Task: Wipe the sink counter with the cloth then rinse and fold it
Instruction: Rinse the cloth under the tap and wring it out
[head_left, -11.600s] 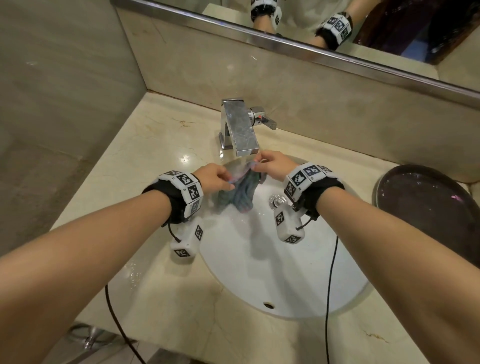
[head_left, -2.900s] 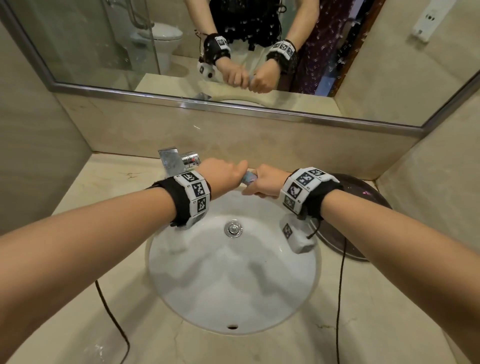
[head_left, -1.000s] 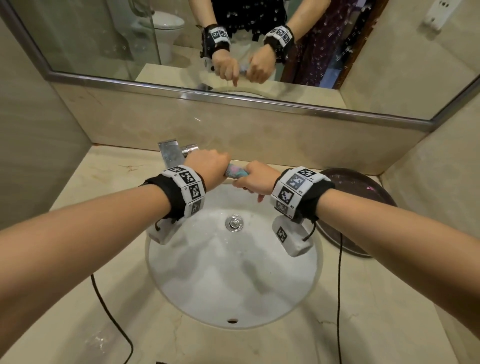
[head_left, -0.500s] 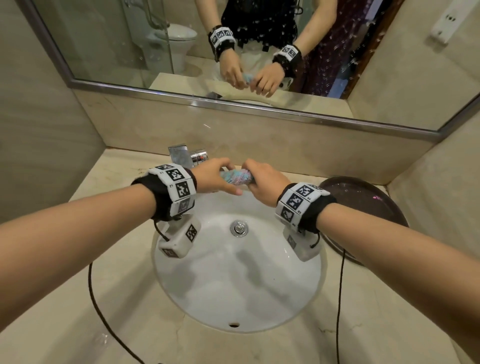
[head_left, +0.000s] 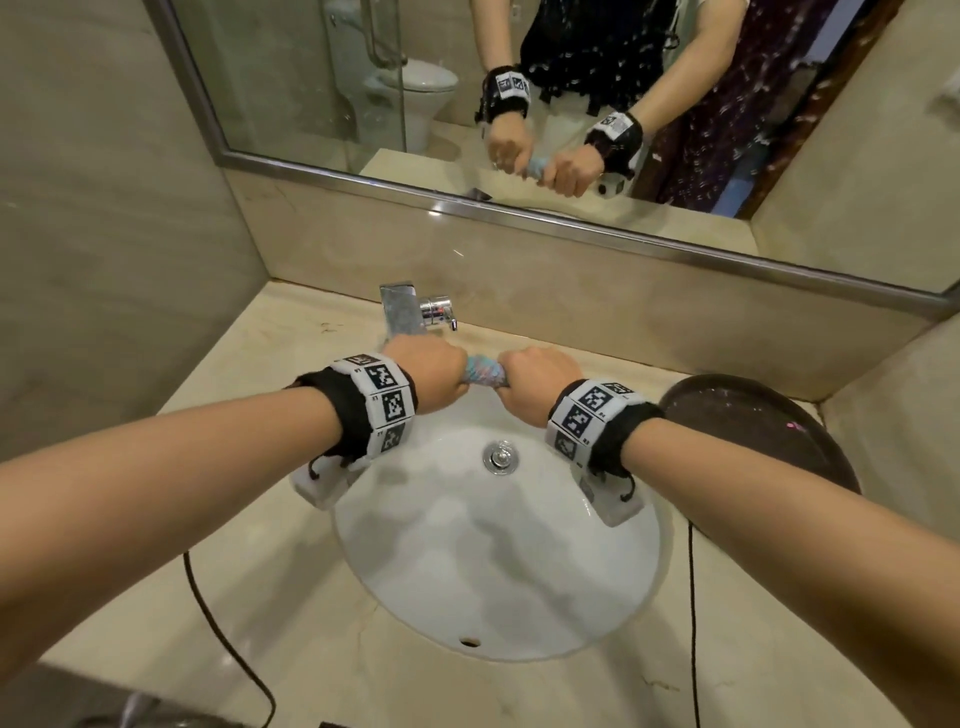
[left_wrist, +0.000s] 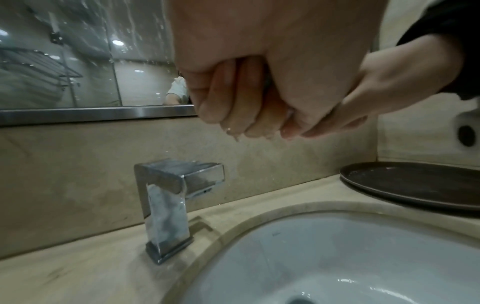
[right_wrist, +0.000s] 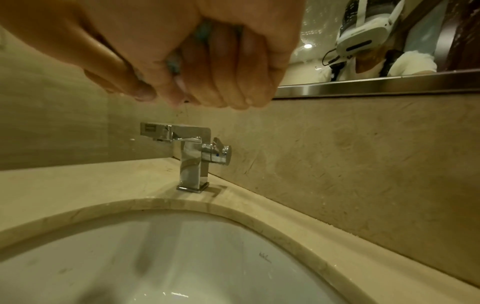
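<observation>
A blue and pink cloth (head_left: 484, 373), twisted into a tight roll, is held above the back of the white sink (head_left: 498, 582). My left hand (head_left: 431, 375) grips its left end in a fist and my right hand (head_left: 537, 383) grips its right end. Only a short stretch of cloth shows between the two fists. In the left wrist view my left hand (left_wrist: 233, 96) is curled tight with water dripping off the fingers. In the right wrist view bits of blue cloth (right_wrist: 174, 63) show between the fingers of my right hand (right_wrist: 197, 67).
The chrome faucet (head_left: 410, 312) stands behind the hands on the beige counter (head_left: 270, 364). A dark round tray (head_left: 769, 426) lies on the counter at the right. The mirror (head_left: 571, 104) runs along the back wall. Black cables hang over the counter's front edge.
Both hands have stayed on the twisted cloth over the sink; the fists have turned on it and sit level now, side by side.
</observation>
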